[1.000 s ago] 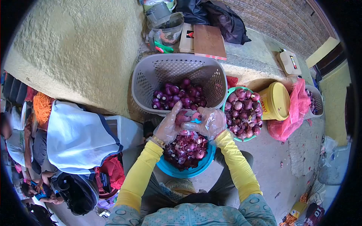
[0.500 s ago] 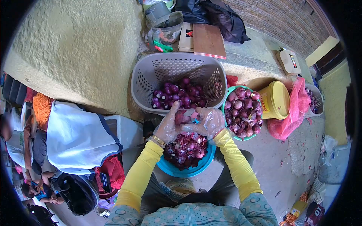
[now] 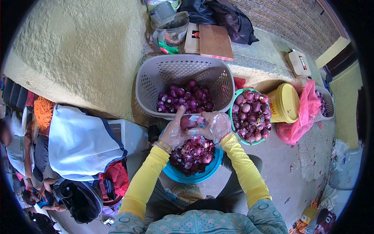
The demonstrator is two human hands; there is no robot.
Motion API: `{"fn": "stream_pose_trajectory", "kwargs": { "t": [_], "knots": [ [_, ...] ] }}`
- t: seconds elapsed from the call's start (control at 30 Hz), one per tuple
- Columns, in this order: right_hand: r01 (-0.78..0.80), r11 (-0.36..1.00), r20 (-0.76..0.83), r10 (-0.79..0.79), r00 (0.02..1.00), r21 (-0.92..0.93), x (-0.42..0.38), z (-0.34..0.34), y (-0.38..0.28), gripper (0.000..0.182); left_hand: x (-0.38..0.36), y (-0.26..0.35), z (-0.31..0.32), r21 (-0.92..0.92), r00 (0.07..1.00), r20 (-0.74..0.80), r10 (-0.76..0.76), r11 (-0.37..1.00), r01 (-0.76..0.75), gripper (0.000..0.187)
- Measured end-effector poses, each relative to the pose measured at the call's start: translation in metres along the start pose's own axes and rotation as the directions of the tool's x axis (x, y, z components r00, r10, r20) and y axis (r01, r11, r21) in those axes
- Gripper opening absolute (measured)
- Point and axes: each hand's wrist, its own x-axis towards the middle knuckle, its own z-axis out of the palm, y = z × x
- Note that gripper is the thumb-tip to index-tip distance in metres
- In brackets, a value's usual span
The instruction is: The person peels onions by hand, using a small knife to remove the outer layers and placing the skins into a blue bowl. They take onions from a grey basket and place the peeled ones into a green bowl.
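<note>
A red onion [image 3: 188,122] sits in my left hand [image 3: 173,132], whose thumb points up beside it. My right hand [image 3: 217,125] is curled against the onion's right side; a small pink and blue thing shows at its fingertips, too small to name. Clear plastic gloves cover both hands. Beneath them a blue basin [image 3: 200,177] holds onion skins [image 3: 193,156]. In front, a grey perforated basket [image 3: 145,87] contains peeled purple onions [image 3: 187,95]. To the right stands a green-rimmed tub [image 3: 233,102] full of onions in their skins [image 3: 251,113].
A yellow bucket [image 3: 288,103] and a pink mesh bag [image 3: 298,121] stand right of the tub. Behind the basket, a brown board [image 3: 215,41] lies on a ledge. At left are a white-blue cloth [image 3: 80,140] and a black bag [image 3: 74,201]. Another person [image 3: 41,197] appears at lower left.
The onion between my hands has turned slightly and shows more of its smooth dark red side. My right fingers have shifted a little; both hands stay above the basin.
</note>
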Motion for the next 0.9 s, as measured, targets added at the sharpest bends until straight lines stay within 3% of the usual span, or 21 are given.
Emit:
{"fn": "stream_pose_trajectory", "kwargs": {
  "t": [0.4, 0.53, 0.6, 0.8, 0.9],
  "knots": [
    [-0.007, 0.997, -0.003, 0.008, 1.000, 0.071, -0.001, 0.004, 0.003, 0.069, 0.009, -0.004, -0.013, -0.188, 0.998, 0.054, -0.045, 0.981, 0.054, 0.060],
    [-0.009, 0.999, 0.021, 0.008, 1.000, 0.045, -0.001, 0.007, 0.003, 0.066, 0.012, -0.006, -0.021, -0.173, 0.999, 0.025, -0.041, 0.984, 0.045, 0.062],
    [0.010, 0.994, -0.034, -0.006, 0.999, 0.113, -0.001, 0.005, 0.000, 0.064, 0.014, -0.007, -0.024, -0.259, 0.994, 0.088, -0.068, 0.962, 0.088, 0.064],
    [0.056, 0.996, -0.103, -0.050, 0.993, 0.065, -0.001, 0.024, 0.007, 0.059, 0.015, -0.008, -0.024, -0.399, 0.993, 0.062, -0.097, 0.910, 0.114, 0.064],
    [0.103, 0.995, -0.038, -0.103, 0.994, -0.002, -0.003, 0.018, 0.004, 0.055, 0.019, -0.008, -0.038, -0.295, 0.992, 0.078, -0.102, 0.948, 0.120, 0.064]
  ]
}}
